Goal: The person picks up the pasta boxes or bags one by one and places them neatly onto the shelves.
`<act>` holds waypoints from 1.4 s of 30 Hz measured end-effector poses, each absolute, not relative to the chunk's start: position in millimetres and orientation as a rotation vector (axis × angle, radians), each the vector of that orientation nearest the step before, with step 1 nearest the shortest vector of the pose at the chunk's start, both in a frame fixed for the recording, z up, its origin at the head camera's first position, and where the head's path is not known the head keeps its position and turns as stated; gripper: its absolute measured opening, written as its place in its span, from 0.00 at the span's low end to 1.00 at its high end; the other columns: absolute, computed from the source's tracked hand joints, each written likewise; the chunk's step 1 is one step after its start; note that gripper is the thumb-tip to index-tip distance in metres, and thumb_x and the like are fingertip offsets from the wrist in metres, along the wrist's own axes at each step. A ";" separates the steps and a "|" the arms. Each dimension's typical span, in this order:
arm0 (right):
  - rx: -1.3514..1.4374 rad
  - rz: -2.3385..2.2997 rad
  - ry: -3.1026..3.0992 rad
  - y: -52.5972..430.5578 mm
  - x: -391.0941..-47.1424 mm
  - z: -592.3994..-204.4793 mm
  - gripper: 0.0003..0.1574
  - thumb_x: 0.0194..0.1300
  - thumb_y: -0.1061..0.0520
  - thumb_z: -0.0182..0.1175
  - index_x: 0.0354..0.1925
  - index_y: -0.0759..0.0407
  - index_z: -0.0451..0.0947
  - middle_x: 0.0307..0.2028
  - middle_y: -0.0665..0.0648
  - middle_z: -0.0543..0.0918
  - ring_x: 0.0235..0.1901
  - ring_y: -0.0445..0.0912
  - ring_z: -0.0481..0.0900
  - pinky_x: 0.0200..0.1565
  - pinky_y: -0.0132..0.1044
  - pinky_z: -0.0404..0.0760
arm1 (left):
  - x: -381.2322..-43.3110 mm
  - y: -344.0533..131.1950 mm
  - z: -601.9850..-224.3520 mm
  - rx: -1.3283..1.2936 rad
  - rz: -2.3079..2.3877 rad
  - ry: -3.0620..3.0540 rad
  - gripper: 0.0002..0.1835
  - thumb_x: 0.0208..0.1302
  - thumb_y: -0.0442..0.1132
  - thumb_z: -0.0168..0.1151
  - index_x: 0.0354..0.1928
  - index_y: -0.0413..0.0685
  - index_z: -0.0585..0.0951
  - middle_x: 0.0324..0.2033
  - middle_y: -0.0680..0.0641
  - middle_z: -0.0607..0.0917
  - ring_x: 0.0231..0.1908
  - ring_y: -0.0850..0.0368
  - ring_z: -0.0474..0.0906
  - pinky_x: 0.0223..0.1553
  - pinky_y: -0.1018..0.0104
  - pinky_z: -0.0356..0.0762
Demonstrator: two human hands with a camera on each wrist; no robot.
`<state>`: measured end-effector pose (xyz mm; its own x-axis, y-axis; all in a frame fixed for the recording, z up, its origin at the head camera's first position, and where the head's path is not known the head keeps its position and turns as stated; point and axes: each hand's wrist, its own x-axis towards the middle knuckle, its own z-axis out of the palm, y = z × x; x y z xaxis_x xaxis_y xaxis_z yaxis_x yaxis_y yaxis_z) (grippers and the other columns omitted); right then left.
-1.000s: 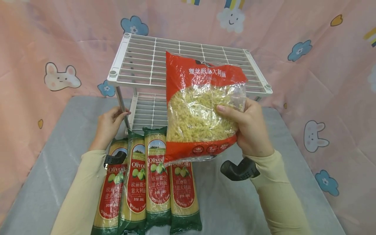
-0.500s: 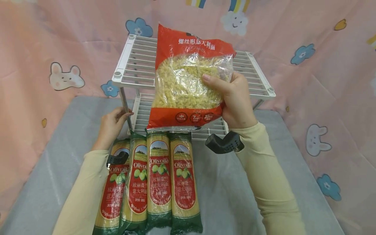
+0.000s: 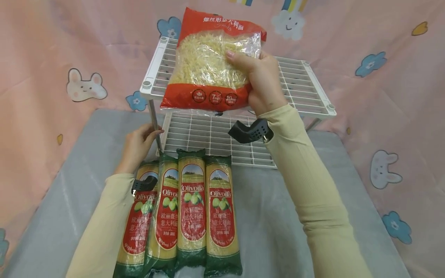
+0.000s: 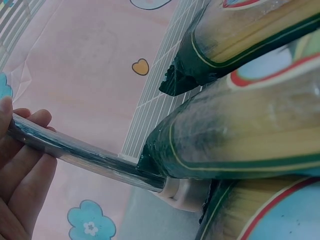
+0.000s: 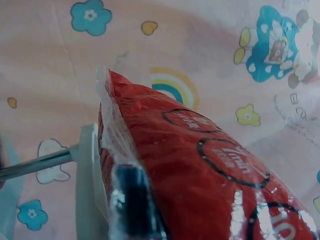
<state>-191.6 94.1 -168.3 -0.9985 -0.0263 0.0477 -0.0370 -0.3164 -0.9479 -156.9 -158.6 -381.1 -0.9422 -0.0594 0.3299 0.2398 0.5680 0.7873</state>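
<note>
A red-and-clear bag of spiral pasta point(image 3: 208, 58) is over the upper shelf point(image 3: 299, 83) of a white wire rack, in the head view. My right hand point(image 3: 264, 79) grips its right side, thumb across the front; the other fingers are hidden behind it. In the right wrist view the bag's red end point(image 5: 175, 150) appears close beside the shelf edge point(image 5: 89, 175). My left hand point(image 3: 135, 146) holds the rack's front left metal post point(image 3: 154, 119). The left wrist view has thumb and fingers point(image 4: 27, 190) around that post point(image 4: 85, 152).
Several green-ended spaghetti packs point(image 3: 191, 208) lie side by side in front of the rack, the left ones under my left forearm. Behind them is the lower wire shelf point(image 3: 222, 135). Grey cloth point(image 3: 267, 224) covers the table; a pink patterned curtain point(image 3: 382, 96) hangs behind.
My right hand has raised the pasta bag up and slightly left, from before the rack to over its upper shelf. The left hand keeps hold of the post; the view has shifted slightly.
</note>
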 end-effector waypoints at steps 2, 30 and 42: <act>0.046 2.555 -1.824 90.2 -197.3 -165.6 0.16 0.53 0.70 0.66 0.41 0.64 0.76 0.39 0.61 0.82 0.34 0.51 0.82 0.39 0.43 0.83 | -157.0 -157.4 -381.2 -0.147 -1.312 -2.484 0.13 0.70 0.42 0.54 0.45 0.39 0.81 0.43 0.38 0.84 0.47 0.42 0.79 0.46 0.47 0.73; -0.261 2.461 -1.989 65.6 -247.3 -168.1 0.16 0.54 0.66 0.67 0.41 0.61 0.76 0.36 0.57 0.82 0.35 0.48 0.81 0.37 0.39 0.83 | -152.0 -145.5 -381.2 -0.181 -1.349 -2.487 0.14 0.70 0.42 0.54 0.47 0.38 0.80 0.44 0.40 0.85 0.49 0.42 0.79 0.51 0.46 0.73; -0.321 2.226 -2.358 74.7 -251.5 -169.3 0.18 0.56 0.60 0.68 0.41 0.60 0.71 0.35 0.56 0.80 0.27 0.46 0.82 0.32 0.36 0.84 | -151.6 -145.0 -379.5 -0.167 -1.346 -2.485 0.13 0.70 0.39 0.54 0.46 0.37 0.80 0.44 0.38 0.84 0.48 0.41 0.80 0.49 0.46 0.75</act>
<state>-251.5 74.7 -169.3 -0.9738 0.0621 -0.2188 0.2220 0.0504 -0.9737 -151.6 -145.0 -379.5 -0.9452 -0.0441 0.3236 0.2469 0.5521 0.7964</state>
